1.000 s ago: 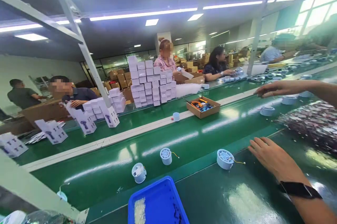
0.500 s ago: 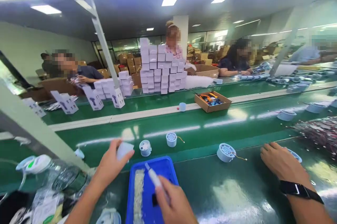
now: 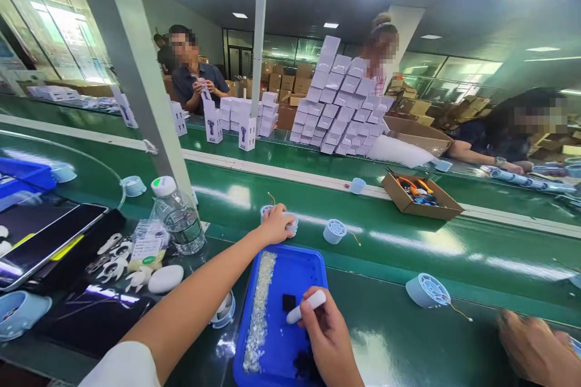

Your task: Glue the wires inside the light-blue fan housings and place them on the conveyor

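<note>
Out over the green belt, my left hand (image 3: 276, 226) has its fingers curled round a light blue round housing (image 3: 291, 226). Another light blue housing (image 3: 265, 211), with a thin wire, is partly hidden behind that hand. My right hand (image 3: 327, 326) grips a white pen-like tool (image 3: 306, 306), its rounded lower end over a blue tray (image 3: 318, 258). Small clear pieces (image 3: 258, 320) form a strip along the tray's left side, beside a black square (image 3: 288, 303). To the right of my left hand stands a light blue fan housing (image 3: 334, 231) with a wire.
A co-worker's hand (image 3: 535, 344) rests at the lower right, near a wired blue housing (image 3: 426, 290). A clear bottle (image 3: 181, 223), a phone (image 3: 49, 241) and white parts lie left. Beyond are a cardboard box of tools (image 3: 422, 196) and stacked white boxes (image 3: 340, 102).
The view has turned left. My left hand has moved from left of the tray to the belt beyond it. The white tool in my right hand has changed its tilt.
</note>
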Demonstrator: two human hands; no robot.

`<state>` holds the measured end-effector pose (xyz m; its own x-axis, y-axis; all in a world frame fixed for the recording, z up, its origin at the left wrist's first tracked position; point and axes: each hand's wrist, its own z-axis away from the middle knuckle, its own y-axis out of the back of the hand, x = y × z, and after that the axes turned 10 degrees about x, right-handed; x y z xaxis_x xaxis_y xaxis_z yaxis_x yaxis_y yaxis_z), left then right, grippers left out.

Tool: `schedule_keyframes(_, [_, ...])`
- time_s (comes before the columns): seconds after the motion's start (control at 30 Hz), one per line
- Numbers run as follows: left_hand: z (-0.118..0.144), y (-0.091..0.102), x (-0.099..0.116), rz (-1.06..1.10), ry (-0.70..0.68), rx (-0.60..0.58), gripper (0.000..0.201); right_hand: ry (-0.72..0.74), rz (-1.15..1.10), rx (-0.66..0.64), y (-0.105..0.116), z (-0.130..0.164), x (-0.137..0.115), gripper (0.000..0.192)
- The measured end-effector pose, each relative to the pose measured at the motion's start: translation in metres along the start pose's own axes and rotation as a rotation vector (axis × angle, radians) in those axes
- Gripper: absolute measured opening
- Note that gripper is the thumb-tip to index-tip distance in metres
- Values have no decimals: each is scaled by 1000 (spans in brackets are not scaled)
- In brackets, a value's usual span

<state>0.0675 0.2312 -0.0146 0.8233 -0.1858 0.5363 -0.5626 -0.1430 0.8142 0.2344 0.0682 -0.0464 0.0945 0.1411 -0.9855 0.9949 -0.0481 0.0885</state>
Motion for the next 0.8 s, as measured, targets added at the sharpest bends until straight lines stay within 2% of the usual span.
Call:
schedule_keyframes(0.1, [-1,10,4,79,32,79,32,25,56,-51,-4,2,4,25])
schedule_keyframes(0.17, [-1,24,12,147,72,167,30,42,73,-58,-5,1,5,24])
schedule_keyframes(0.33, [18,89,43,409,178,389,13,54,90,-92,-4,0,4,24])
schedule_keyframes(0.43, [47,128,50,605,225,462,15,64,106,-88,-3,1,4,24])
schedule_keyframes(0.5, [70,143,49,709,256,485,16,72,109,-75,-2,1,4,22])
schedule_keyframes(0.6, [102,152,41,916,316,482,17,71,109,-79,-1,1,4,20])
schedule_keyframes(0.7, [126,149,30,1145,413,495,13,83,134,-91,-1,0,3,18])
schedule_keyframes(0.8, [140,142,18,1219,506,522,10,191,197,-108,-1,1,-1,14])
